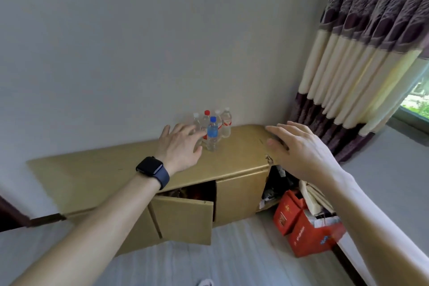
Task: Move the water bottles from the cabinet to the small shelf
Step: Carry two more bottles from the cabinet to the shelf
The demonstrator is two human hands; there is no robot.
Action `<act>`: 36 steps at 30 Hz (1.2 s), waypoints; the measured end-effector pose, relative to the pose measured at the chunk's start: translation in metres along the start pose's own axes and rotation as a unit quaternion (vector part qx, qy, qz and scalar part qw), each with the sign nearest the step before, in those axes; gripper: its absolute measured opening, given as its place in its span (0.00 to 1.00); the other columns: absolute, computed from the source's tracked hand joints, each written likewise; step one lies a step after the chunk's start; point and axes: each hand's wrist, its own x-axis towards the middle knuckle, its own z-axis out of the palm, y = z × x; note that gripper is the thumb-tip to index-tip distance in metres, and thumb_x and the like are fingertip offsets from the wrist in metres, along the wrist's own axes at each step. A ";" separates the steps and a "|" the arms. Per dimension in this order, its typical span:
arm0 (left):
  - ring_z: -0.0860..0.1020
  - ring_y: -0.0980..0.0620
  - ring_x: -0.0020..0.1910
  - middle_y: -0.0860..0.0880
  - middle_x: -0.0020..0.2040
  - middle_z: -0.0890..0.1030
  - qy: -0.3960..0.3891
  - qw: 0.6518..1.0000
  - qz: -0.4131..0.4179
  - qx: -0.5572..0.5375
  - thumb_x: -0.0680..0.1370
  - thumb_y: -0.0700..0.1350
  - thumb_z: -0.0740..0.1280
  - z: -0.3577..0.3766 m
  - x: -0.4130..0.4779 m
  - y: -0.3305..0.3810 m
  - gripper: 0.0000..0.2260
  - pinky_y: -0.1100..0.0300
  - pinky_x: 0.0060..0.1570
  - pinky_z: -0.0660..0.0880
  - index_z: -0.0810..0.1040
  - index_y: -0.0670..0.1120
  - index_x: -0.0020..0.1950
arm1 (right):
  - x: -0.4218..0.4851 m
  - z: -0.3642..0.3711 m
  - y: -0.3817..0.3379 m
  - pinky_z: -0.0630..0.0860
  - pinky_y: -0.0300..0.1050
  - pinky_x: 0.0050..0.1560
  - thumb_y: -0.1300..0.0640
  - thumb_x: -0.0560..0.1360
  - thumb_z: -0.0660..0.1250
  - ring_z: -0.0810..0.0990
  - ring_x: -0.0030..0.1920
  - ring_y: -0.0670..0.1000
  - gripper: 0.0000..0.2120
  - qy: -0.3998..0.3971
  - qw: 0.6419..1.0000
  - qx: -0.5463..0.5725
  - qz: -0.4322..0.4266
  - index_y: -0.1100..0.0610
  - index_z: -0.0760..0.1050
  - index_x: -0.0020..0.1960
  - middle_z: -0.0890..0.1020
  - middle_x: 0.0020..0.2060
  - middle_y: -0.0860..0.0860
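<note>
Wall-side on the cabinet [116,165], water bottles [212,133] look light and slick, so I'd clasp mid-body; left grip [181,146] and right grip [299,148] are spread, empty.

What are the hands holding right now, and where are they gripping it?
Nothing. The left hand reaches open toward the water bottles on the cabinet; the right hand hovers open over the cabinet's right end.
</note>
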 end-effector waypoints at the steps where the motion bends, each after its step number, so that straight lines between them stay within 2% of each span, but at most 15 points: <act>1: 0.64 0.47 0.73 0.51 0.74 0.68 -0.007 1.000 0.000 -0.006 0.79 0.55 0.59 0.015 0.017 -0.003 0.22 0.42 0.70 0.59 0.66 0.58 0.74 | 0.016 0.013 0.006 0.67 0.52 0.71 0.44 0.81 0.58 0.65 0.74 0.53 0.19 -0.006 1.000 0.006 -0.002 0.43 0.70 0.71 0.75 0.68 0.44; 4: 0.67 0.48 0.71 0.53 0.73 0.70 -0.009 1.000 0.001 -0.022 0.79 0.56 0.61 0.052 0.069 -0.014 0.21 0.43 0.68 0.61 0.69 0.58 0.73 | 0.066 0.048 0.027 0.71 0.56 0.67 0.42 0.80 0.55 0.68 0.71 0.54 0.18 -0.039 0.999 0.015 -0.002 0.42 0.70 0.69 0.76 0.66 0.43; 7: 0.72 0.46 0.66 0.51 0.67 0.75 0.012 0.999 0.003 -0.053 0.77 0.54 0.62 0.083 0.124 -0.025 0.20 0.44 0.64 0.66 0.74 0.55 0.69 | 0.110 0.081 0.052 0.71 0.55 0.67 0.39 0.79 0.49 0.68 0.71 0.54 0.24 -0.083 0.997 0.004 0.003 0.44 0.69 0.70 0.75 0.66 0.43; 11: 0.75 0.45 0.62 0.51 0.64 0.78 0.005 0.996 -0.011 -0.091 0.73 0.54 0.58 0.131 0.172 -0.032 0.23 0.46 0.58 0.73 0.77 0.54 0.66 | 0.156 0.128 0.086 0.72 0.53 0.64 0.40 0.81 0.54 0.70 0.69 0.54 0.21 -0.155 0.987 0.018 0.040 0.43 0.69 0.71 0.76 0.66 0.43; 14: 0.76 0.45 0.61 0.51 0.63 0.79 -0.044 0.996 -0.020 -0.078 0.72 0.55 0.57 0.176 0.190 -0.029 0.24 0.47 0.56 0.74 0.78 0.53 0.65 | 0.184 0.166 0.111 0.73 0.52 0.62 0.40 0.81 0.54 0.70 0.68 0.53 0.20 -0.205 0.977 0.021 0.050 0.41 0.68 0.71 0.75 0.65 0.43; 17: 0.75 0.46 0.64 0.51 0.65 0.78 -0.121 0.986 -0.055 -0.101 0.73 0.54 0.60 0.218 0.212 -0.024 0.22 0.47 0.60 0.71 0.77 0.54 0.66 | 0.212 0.212 0.137 0.72 0.52 0.64 0.41 0.81 0.57 0.70 0.68 0.52 0.19 -0.249 0.965 0.056 0.063 0.41 0.70 0.70 0.75 0.67 0.43; 20: 0.72 0.46 0.67 0.52 0.67 0.76 -0.156 0.978 -0.084 -0.111 0.76 0.52 0.64 0.251 0.252 -0.020 0.20 0.48 0.62 0.68 0.75 0.56 0.68 | 0.249 0.260 0.165 0.69 0.51 0.67 0.41 0.81 0.58 0.70 0.70 0.52 0.20 -0.307 0.946 0.090 0.059 0.42 0.70 0.71 0.75 0.68 0.45; 26: 0.68 0.49 0.69 0.54 0.71 0.71 -0.256 0.945 -0.136 -0.148 0.80 0.49 0.59 0.289 0.338 -0.002 0.20 0.52 0.64 0.66 0.68 0.55 0.72 | 0.354 0.338 0.204 0.67 0.53 0.69 0.40 0.81 0.54 0.69 0.70 0.55 0.22 -0.459 0.885 0.079 0.005 0.44 0.67 0.73 0.73 0.71 0.47; 28: 0.70 0.50 0.67 0.54 0.69 0.72 -0.246 0.946 -0.147 -0.153 0.80 0.48 0.59 0.295 0.366 0.000 0.19 0.53 0.62 0.68 0.70 0.55 0.71 | 0.395 0.355 0.210 0.68 0.51 0.68 0.41 0.81 0.54 0.71 0.69 0.56 0.23 -0.464 0.882 0.073 -0.035 0.46 0.67 0.73 0.74 0.70 0.49; 31: 0.73 0.48 0.62 0.52 0.65 0.75 -0.189 0.956 -0.167 -0.149 0.79 0.45 0.60 0.294 0.407 -0.006 0.18 0.52 0.56 0.72 0.73 0.54 0.68 | 0.453 0.373 0.210 0.70 0.53 0.65 0.42 0.81 0.54 0.71 0.68 0.57 0.22 -0.430 0.897 0.070 -0.072 0.46 0.67 0.73 0.74 0.69 0.51; 34: 0.75 0.45 0.58 0.49 0.62 0.77 -0.132 0.971 -0.162 -0.115 0.78 0.44 0.62 0.292 0.447 -0.025 0.16 0.50 0.52 0.74 0.76 0.51 0.65 | 0.503 0.391 0.200 0.72 0.55 0.62 0.41 0.80 0.55 0.71 0.67 0.58 0.25 -0.370 0.921 0.086 -0.084 0.47 0.61 0.76 0.72 0.70 0.53; 36: 0.75 0.45 0.58 0.48 0.62 0.76 -0.108 0.978 -0.158 -0.086 0.77 0.45 0.62 0.293 0.472 -0.039 0.16 0.51 0.52 0.72 0.75 0.51 0.65 | 0.528 0.403 0.190 0.73 0.56 0.61 0.42 0.80 0.58 0.70 0.66 0.59 0.26 -0.315 0.939 0.115 -0.071 0.49 0.61 0.75 0.70 0.69 0.55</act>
